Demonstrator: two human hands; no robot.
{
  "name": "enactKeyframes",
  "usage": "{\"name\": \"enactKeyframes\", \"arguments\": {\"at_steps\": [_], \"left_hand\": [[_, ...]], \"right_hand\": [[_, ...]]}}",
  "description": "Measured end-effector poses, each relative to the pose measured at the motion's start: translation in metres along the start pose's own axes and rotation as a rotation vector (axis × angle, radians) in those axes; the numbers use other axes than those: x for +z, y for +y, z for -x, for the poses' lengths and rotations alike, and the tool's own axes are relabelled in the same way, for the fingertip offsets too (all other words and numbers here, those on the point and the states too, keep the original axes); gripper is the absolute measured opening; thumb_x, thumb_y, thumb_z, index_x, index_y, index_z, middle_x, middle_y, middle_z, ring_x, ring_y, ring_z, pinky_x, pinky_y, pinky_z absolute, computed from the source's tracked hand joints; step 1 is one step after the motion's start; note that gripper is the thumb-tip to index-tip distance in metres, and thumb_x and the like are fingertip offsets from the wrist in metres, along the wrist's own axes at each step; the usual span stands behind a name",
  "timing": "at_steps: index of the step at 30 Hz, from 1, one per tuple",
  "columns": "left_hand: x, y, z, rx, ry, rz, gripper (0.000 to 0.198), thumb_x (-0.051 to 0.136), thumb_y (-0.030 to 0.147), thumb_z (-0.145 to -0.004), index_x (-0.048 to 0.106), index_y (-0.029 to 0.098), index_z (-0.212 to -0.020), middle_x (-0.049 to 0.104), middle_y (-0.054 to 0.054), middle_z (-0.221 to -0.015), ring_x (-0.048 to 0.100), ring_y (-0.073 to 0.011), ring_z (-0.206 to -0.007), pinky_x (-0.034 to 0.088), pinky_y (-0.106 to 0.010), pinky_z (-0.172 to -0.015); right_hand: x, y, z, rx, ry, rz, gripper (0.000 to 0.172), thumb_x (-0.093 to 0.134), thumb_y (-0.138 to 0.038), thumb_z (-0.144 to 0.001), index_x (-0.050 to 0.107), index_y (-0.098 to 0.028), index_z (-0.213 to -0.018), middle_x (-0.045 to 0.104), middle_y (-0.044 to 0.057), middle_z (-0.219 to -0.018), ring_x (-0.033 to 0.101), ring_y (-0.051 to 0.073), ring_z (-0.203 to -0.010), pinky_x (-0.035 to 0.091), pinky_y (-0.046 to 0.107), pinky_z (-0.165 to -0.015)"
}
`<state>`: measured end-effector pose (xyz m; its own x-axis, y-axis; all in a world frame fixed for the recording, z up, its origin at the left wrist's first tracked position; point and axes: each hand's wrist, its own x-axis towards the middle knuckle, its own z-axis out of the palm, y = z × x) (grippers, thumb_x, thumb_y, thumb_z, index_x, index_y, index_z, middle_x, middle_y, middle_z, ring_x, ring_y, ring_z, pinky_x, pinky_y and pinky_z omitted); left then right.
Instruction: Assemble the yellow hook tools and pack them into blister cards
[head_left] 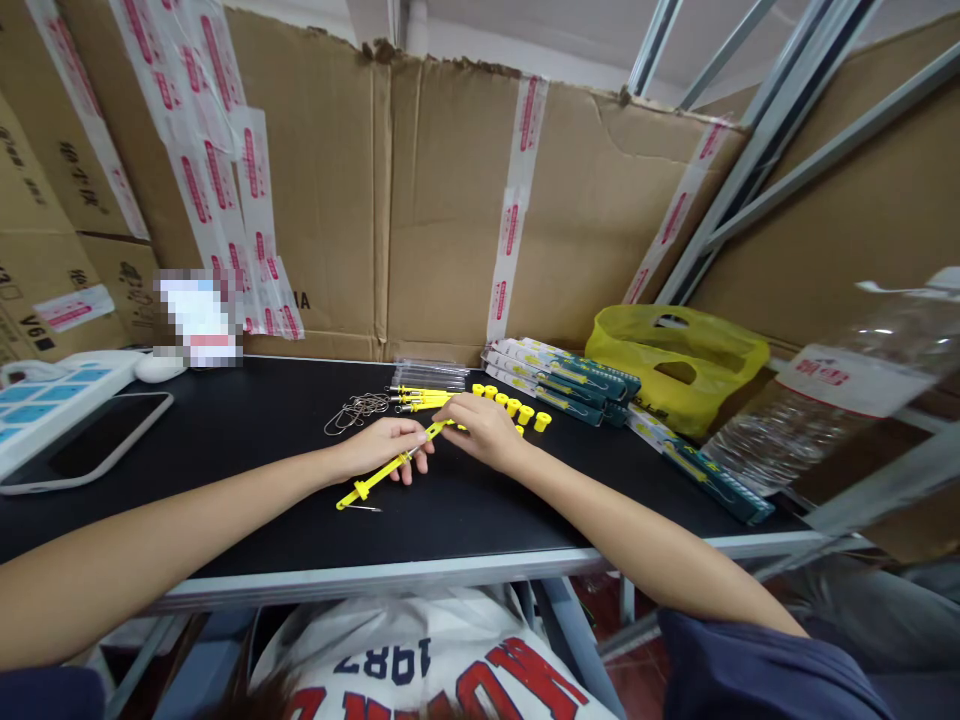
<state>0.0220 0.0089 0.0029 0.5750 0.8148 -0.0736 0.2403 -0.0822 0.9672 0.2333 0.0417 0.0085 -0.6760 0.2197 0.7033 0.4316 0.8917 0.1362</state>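
Observation:
My left hand (386, 450) is closed around the middle of a slim yellow plastic tool (388, 468), which slants down toward me and to the left. A thin metal hook (366, 509) sticks out at its lower end, beside a yellow collar. At the tool's upper end, the fingers of my right hand (484, 430) are pinched together, partly hiding that end. Just beyond my hands lie several similar yellow rods (420, 397) with metal tips. Yellow caps (514, 407) stand in rows by my right hand. Bent metal wire hooks (358, 411) lie in a loose heap on the left.
Clear plastic tubes (431, 374) lie at the back of the black table (262, 530). Printed boxes (555, 375), a yellow bag (675, 360) and a large bottle (840, 385) occupy the right. A phone (94, 440) and power strip (60, 400) are left. Cardboard (442, 220) walls the back.

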Motion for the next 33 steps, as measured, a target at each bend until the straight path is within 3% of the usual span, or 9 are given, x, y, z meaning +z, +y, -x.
{"name": "enactKeyframes", "arguments": {"at_steps": [7,10,13,17,23,28,33], "left_hand": [[0.000,0.001,-0.001,0.004,0.123,0.069,0.035,0.056,0.049,-0.083,0.056,0.014,-0.086,0.064,-0.001,-0.070,0.061,-0.0098,-0.047,0.045,-0.019,-0.043],[0.000,0.000,-0.002,0.020,0.160,0.069,0.034,0.056,0.049,-0.083,0.056,0.015,-0.088,0.064,-0.001,-0.070,0.061,-0.0101,-0.047,0.047,-0.020,-0.043],[0.000,-0.001,-0.002,0.018,0.170,0.062,0.035,0.058,0.049,-0.082,0.057,0.014,-0.088,0.064,-0.001,-0.069,0.061,-0.0106,-0.047,0.047,-0.021,-0.042],[0.000,0.000,-0.002,0.008,0.161,0.065,0.039,0.060,0.052,-0.080,0.059,0.014,-0.090,0.065,-0.001,-0.067,0.061,-0.0110,-0.047,0.047,-0.021,-0.043],[0.000,0.002,-0.001,-0.011,0.115,0.075,0.048,0.054,0.057,-0.082,0.061,0.013,-0.102,0.067,-0.003,-0.069,0.062,-0.0110,-0.048,0.046,-0.020,-0.044],[-0.001,-0.002,-0.004,0.040,0.101,0.073,0.045,0.057,0.055,-0.081,0.060,0.014,-0.099,0.067,-0.002,-0.069,0.062,-0.0104,-0.047,0.046,-0.019,-0.043],[-0.001,-0.003,-0.004,0.034,0.150,0.122,0.036,0.058,0.048,-0.083,0.059,0.014,-0.093,0.065,0.000,-0.068,0.060,-0.0090,-0.046,0.046,-0.018,-0.041]], "right_hand": [[-0.001,0.006,0.001,0.346,0.070,-0.223,0.007,0.056,-0.021,-0.085,0.061,-0.018,-0.081,0.061,0.001,-0.071,0.054,0.012,-0.061,0.041,0.024,-0.059],[-0.001,0.000,-0.002,0.526,0.062,-0.494,0.019,0.052,-0.033,-0.090,0.061,-0.017,-0.088,0.059,0.000,-0.067,0.052,0.011,-0.058,0.041,0.023,-0.056],[0.002,-0.008,-0.005,0.655,-0.027,-0.796,0.031,0.051,-0.045,-0.089,0.061,-0.016,-0.087,0.056,-0.002,-0.060,0.048,0.009,-0.049,0.038,0.021,-0.047],[0.007,-0.011,-0.008,0.780,-0.027,-0.982,0.037,0.057,-0.053,-0.081,0.059,-0.016,-0.085,0.055,-0.004,-0.056,0.041,0.005,-0.040,0.030,0.017,-0.037],[0.005,-0.006,-0.008,0.845,0.033,-1.084,0.037,0.059,-0.054,-0.080,0.057,-0.017,-0.083,0.055,-0.005,-0.054,0.041,0.005,-0.039,0.028,0.016,-0.034],[0.009,-0.009,-0.009,0.813,-0.033,-1.109,0.038,0.059,-0.055,-0.080,0.058,-0.017,-0.084,0.055,-0.005,-0.056,0.043,0.005,-0.040,0.030,0.016,-0.035],[0.000,0.012,-0.010,0.773,-0.030,-0.871,0.038,0.050,-0.053,-0.085,0.059,-0.017,-0.092,0.058,-0.001,-0.064,0.050,0.010,-0.049,0.035,0.020,-0.041]]}}
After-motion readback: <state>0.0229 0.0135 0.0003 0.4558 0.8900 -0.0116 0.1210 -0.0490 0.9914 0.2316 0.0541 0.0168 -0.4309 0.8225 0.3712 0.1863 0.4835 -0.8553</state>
